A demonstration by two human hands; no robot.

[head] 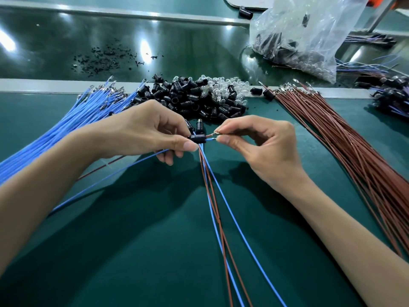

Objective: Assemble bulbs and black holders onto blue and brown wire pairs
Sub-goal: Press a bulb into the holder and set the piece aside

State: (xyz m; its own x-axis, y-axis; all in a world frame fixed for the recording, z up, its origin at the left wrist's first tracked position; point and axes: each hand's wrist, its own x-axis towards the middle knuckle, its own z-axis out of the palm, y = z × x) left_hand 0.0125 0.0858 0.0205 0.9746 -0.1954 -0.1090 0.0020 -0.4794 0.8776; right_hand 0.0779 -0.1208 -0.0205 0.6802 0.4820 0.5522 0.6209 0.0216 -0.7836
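Two wire ends [211, 137], blue and brown, poke rightward from the black holder [198, 138] my left grip [152, 129] pinches; my right grip [261, 142] pinches their tips, the holder's axis lying crosswise.

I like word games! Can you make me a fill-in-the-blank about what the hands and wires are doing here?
1. The left hand pinches a small ___ holder.
2. The right hand pinches two wire ends, one brown and one ___.
3. The loose brown wires lie on the ___ side of the mat.
4. The heap behind the hands mixes black holders with clear ___.
Missing words: black, blue, right, bulbs.
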